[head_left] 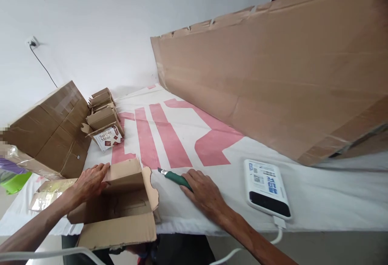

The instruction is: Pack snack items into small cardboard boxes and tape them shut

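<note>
A small cardboard box [125,204] stands at the near edge of the table with its flaps open and its inside bare. My left hand [92,182] grips the box at its far left side, fingers over the wall and thumb toward the inside. To the right of the box, my right hand [201,190] is closed around a green utility knife [176,177]. The knife lies low over the cloth, its metal tip pointing left toward the box's notched side flap.
A white power bank [266,188] with a cable lies at right. A large cardboard panel [266,66] stands along the back right. At left are a big carton [54,127] and several small open boxes [104,117]. White cloth with pink print [169,139] covers the table.
</note>
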Tool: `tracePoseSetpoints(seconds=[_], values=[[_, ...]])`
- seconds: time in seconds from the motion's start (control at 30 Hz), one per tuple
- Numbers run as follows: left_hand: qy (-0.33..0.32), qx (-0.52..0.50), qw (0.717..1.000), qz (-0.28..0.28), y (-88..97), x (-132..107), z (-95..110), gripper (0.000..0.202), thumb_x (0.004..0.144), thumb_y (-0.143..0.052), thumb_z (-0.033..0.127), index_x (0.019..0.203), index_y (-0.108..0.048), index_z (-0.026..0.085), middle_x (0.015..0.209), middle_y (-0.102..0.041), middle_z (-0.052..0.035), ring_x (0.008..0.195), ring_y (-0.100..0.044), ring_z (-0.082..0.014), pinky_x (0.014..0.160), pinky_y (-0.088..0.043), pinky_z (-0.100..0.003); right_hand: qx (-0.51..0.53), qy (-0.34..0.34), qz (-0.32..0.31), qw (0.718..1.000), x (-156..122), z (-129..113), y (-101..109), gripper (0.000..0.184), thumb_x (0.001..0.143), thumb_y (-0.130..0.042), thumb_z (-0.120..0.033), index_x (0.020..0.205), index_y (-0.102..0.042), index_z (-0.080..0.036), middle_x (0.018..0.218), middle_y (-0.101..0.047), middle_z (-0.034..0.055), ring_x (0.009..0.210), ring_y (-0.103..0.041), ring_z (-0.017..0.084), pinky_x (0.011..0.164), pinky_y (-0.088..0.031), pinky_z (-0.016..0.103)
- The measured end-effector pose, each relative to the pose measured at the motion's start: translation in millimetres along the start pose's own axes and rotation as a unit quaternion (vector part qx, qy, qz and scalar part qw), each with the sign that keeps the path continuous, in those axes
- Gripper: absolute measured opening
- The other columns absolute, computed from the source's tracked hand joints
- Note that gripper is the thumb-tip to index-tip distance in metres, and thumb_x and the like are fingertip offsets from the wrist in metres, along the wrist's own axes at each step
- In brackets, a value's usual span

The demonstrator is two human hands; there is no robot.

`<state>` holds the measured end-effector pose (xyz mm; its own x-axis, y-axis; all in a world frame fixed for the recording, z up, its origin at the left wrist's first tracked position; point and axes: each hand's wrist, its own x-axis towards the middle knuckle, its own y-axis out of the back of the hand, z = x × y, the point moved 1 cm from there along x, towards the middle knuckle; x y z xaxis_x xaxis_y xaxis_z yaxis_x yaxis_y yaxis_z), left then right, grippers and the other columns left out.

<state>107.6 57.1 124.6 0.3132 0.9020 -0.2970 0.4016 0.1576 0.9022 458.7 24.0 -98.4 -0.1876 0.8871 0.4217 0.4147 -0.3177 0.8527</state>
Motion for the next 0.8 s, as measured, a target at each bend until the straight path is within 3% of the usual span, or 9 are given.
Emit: tracePoseSetpoints(seconds=[0.1,0.3,0.47,0.57,0.63,0.73,0.8], values=[[0.004,0.017,1.000,0.024,11.2,28,-25,0.055,0.094,-0.059,0.027,0.149,-0.048,0.023,0.139,-0.063,-0.0168,0.130,-0.062,-0.0360,0.103,-0.053,-0.049,-0.003,-0.002,0.015,1.000,0,0,-3,0.006,0.095,-0.064,-0.021,0.101,-0.065,-0.022,0.098,-0.067,0.0064,0.090,-0.060,0.026,0.078,-0.039,0.037],[0.096,0.043,0.992,0.076,30.2,101,-86,0.052,0.096,-0.063,0.032,0.145,-0.049,0.023,0.137,-0.062,-0.0173,0.128,-0.061,-0.0355,0.100,-0.052,-0.047,-0.009,-0.001,0.019,1.000,1,0,-2,0.008,0.096,-0.062,-0.021,0.103,-0.066,-0.023,0.098,-0.068,0.0064,0.090,-0.061,0.026,0.079,-0.040,0.038],[0.145,0.048,0.980,0.130,31.5,128,-106,0.062,0.094,-0.064,0.028,0.150,-0.042,0.016,0.142,-0.057,-0.0243,0.134,-0.055,-0.0408,0.099,-0.052,-0.052,-0.006,-0.004,0.026,1.000,1,1,-2,0.006,0.096,-0.063,-0.021,0.101,-0.065,-0.022,0.098,-0.068,0.0062,0.091,-0.060,0.026,0.078,-0.040,0.037],[0.159,0.046,0.974,0.152,37.5,120,-104,0.060,0.093,-0.065,0.029,0.148,-0.045,0.017,0.145,-0.055,-0.0237,0.134,-0.055,-0.0403,0.101,-0.052,-0.050,-0.002,-0.002,0.032,0.999,1,1,-3,0.008,0.096,-0.062,-0.020,0.102,-0.066,-0.022,0.098,-0.068,0.0063,0.091,-0.060,0.026,0.079,-0.039,0.037],[0.139,0.034,0.971,0.193,42.2,105,-93,0.049,0.097,-0.060,0.032,0.144,-0.050,0.018,0.145,-0.056,-0.0201,0.133,-0.056,-0.0363,0.105,-0.050,-0.046,0.000,-0.005,0.029,1.000,0,1,-3,0.007,0.096,-0.061,-0.021,0.102,-0.065,-0.022,0.098,-0.067,0.0068,0.091,-0.059,0.026,0.079,-0.039,0.037],[0.067,-0.001,0.966,0.250,40.4,76,-57,0.037,0.100,-0.058,0.037,0.133,-0.059,0.022,0.136,-0.061,-0.0133,0.126,-0.059,-0.0315,0.106,-0.050,-0.041,0.004,-0.013,0.015,1.000,1,1,-1,0.007,0.097,-0.060,-0.023,0.102,-0.065,-0.022,0.100,-0.067,0.0080,0.092,-0.059,0.027,0.080,-0.039,0.038],[0.053,0.015,0.974,0.219,30.4,64,-30,0.044,0.093,-0.067,0.038,0.134,-0.058,0.026,0.136,-0.061,-0.0127,0.126,-0.058,-0.0339,0.104,-0.050,-0.044,0.011,-0.018,0.004,1.000,1,0,1,0.008,0.098,-0.059,-0.024,0.103,-0.065,-0.022,0.101,-0.067,0.0087,0.092,-0.058,0.027,0.081,-0.040,0.038]])
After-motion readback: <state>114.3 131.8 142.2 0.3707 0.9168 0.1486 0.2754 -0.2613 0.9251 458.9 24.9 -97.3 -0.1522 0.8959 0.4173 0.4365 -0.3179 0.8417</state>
